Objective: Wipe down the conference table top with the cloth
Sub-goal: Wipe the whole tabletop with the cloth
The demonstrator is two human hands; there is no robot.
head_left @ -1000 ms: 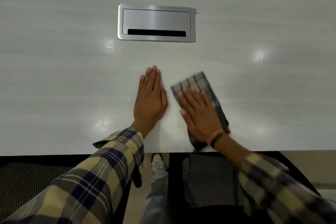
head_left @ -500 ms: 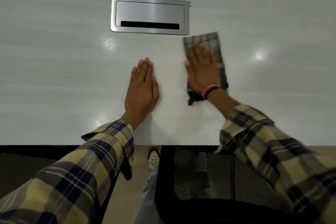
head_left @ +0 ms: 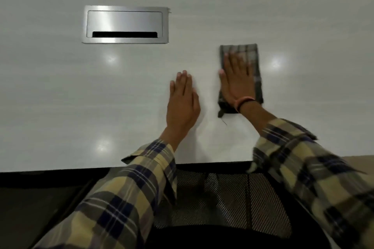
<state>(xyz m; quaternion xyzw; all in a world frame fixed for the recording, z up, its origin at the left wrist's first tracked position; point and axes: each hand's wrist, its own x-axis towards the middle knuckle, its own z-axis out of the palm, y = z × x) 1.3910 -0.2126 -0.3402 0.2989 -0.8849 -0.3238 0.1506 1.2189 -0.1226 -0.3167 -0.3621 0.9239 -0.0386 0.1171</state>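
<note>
Your right hand [head_left: 237,81] lay flat, fingers straight, pressing the folded cloth [head_left: 240,79] onto the worktop [head_left: 60,97] right of centre; your left hand [head_left: 182,101], also flat, apparently braced you.

Both arms in long plaid shirt sleeves: pale yellow base, navy and grey-brown checks, thin white lines through the navy bands. Left sleeve [head_left: 121,198] has an unbuttoned cuff, corner flaring out to the side at the wrist. Right sleeve [head_left: 315,178] same fabric, cuff sits further up the forearm; pattern is motion-blurred there. Right wrist carries two bands side by side: an orange-pink wristband [head_left: 243,100] and a thin black one just behind it. Left hand [head_left: 182,103] and right hand [head_left: 236,81] bare, no gloves, no rings visible.
</note>
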